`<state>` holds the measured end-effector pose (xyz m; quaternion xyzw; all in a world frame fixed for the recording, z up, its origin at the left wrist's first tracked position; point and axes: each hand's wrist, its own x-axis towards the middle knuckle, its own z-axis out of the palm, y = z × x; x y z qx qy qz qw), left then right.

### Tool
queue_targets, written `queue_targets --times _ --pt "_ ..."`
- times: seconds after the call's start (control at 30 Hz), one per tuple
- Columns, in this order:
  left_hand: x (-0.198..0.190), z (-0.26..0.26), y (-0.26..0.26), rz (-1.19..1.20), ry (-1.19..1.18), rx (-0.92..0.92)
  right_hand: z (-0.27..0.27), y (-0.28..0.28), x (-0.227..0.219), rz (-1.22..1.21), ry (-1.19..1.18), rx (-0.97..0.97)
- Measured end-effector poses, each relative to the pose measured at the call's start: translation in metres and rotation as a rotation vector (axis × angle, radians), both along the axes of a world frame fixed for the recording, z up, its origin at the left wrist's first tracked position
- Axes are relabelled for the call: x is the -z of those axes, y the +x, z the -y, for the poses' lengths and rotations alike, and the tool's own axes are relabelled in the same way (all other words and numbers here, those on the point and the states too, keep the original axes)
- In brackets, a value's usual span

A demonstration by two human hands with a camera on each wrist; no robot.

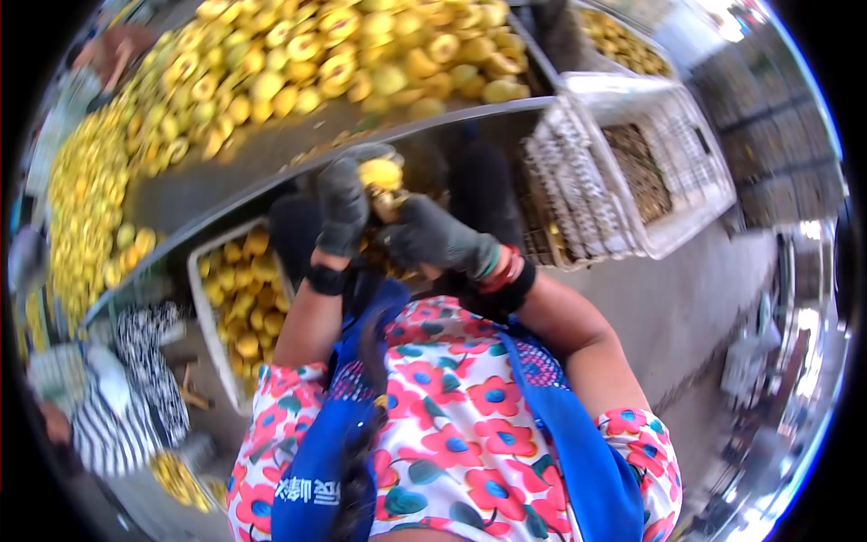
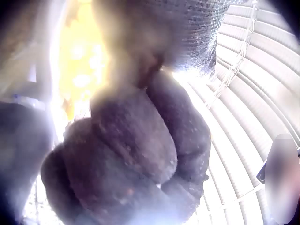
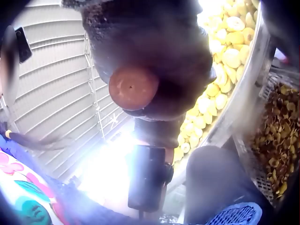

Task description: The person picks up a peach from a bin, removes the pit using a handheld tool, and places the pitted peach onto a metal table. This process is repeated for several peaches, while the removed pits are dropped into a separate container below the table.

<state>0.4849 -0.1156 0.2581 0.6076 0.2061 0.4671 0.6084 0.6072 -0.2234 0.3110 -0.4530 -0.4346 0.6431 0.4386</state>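
Along the metal table rim [image 1: 452,116], a yellow fruit [image 1: 380,173] is sitting in the curled left hand [image 1: 343,203], while the right hand [image 1: 432,237] is gripping a round-ended brown handle [image 3: 132,88], which, if gloves are being slippery, could be sliding toward the left hand.

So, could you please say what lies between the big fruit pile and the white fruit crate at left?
In the head view, a largely bare stretch of dark tabletop, then its metal rim.
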Motion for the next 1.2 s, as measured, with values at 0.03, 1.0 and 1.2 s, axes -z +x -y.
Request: queue_targets --times 0.03,1.0,1.2 --pt "0.0 0.001 -0.005 0.052 -0.039 0.017 -0.003 -0.004 -0.001 -0.044 0.028 -0.038" --pt "0.003 -0.006 -0.061 -0.158 -0.036 0.2 -0.017 -0.037 0.03 0.171 -0.029 -0.262" --pt "-0.002 -0.01 -0.057 -0.354 0.276 0.082 -0.021 -0.031 0.011 -0.032 -0.286 -0.367"
